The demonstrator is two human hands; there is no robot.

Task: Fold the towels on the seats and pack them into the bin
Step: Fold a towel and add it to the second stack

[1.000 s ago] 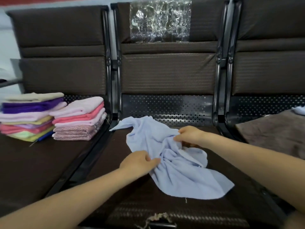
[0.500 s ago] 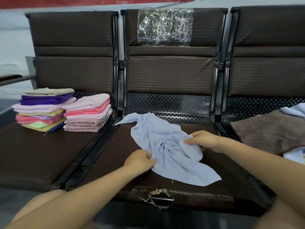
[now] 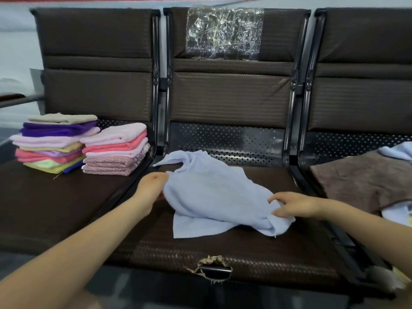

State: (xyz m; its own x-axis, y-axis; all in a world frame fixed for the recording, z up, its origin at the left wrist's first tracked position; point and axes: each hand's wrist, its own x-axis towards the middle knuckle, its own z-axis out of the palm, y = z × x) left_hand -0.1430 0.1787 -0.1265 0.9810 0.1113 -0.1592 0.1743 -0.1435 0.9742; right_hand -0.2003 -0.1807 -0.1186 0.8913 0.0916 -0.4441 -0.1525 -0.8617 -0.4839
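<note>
Brown seat (image 3: 245, 253), both hands on rumpled blue towel (image 3: 214, 192)

Towel (image 3: 214, 192) on middle seat (image 3: 245, 253); folded stacks (image 3: 82, 144) on left seat (image 3: 44, 208).

My view is dim and flat, lit softly from the pale wall (image 3: 15, 52) at upper left. The clear plastic sheet (image 3: 224, 33) on the middle backrest throws white glare. Shadows on the dark seats (image 3: 55, 208) are faint. My left hand (image 3: 152, 182) is smeared with motion blur. Edges bend with wide-angle distortion, and the lower corners go soft.
</note>
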